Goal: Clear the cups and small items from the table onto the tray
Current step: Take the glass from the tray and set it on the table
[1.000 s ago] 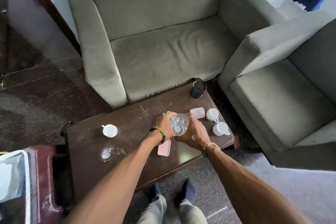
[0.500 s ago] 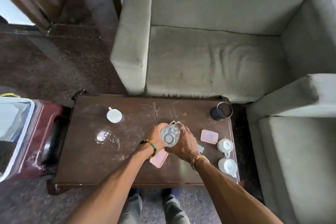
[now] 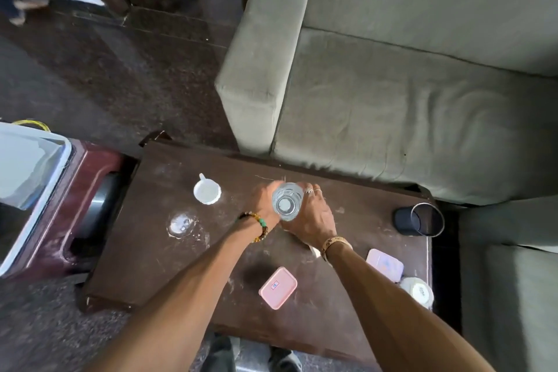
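A: From the head view, what are the hands doing?

B: Both are wrapped round one clear glass above the middle of the dark brown worktop. The left hand grasps its left side, the right hand its right side, fingers curled against the wall. We look straight down into the glass, so it stands upright. Whether its base touches the worktop I cannot tell.

A: What else is on the worktop?

B: A white cup sits to the left of the hands, handle pointing away from the person. Nearer the person and further left stands a second clear glass, apart from the cup. A pink lidded box lies between the two forearms, toward the near edge. A second pink box lies to the right of the right forearm, and just beside it, at the near right corner, another white cup. A dark mug with a shiny rim lies on its side at the far right corner.

A: And the tray?

B: A pale tray with a raised rim rests on a maroon stool off the left end of the worktop, well apart from the held glass. A grey-green sofa stands behind the worktop.

A: Anything on the wrists?

B: A beaded bracelet on the left, a gold band on the right.
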{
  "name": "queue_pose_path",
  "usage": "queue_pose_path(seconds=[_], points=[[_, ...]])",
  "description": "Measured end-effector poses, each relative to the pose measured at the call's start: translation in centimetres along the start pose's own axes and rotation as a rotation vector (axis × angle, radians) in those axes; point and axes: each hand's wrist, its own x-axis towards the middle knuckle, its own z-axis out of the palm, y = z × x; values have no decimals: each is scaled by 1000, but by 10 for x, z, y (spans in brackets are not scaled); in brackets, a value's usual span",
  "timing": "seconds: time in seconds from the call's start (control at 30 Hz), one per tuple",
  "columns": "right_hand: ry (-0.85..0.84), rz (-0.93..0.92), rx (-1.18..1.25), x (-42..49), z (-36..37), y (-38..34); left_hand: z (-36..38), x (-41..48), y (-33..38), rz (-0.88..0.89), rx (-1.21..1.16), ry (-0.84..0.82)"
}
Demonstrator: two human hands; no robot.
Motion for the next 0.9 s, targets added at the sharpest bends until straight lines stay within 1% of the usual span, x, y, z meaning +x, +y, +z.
queue_pose_path(seconds=[0.07,0.17,0.3,0.4,0.53,0.67,0.77,0.9], points=[[-35,17,-15,16,7,4,4,19,-8,-9,-49,70],[-70,26,-26,34,19,11,11,40,-22,1,-52,66],[-99,58,-55,49,40,21,21,59,-45,36,24,92],[-129,90,-60,57,53,27,25,68,-57,62,154,123],[-183,121,-91,63,63,31,29,75,-66,11,178,55],[-171,141,-91,65,72,34,31,77,-74,11,214,70],[-153,131,-57,63,72,32,29,76,-75,-20,226,26],[-195,144,-38,51,57,23,17,58,-71,-163,279,-100]])
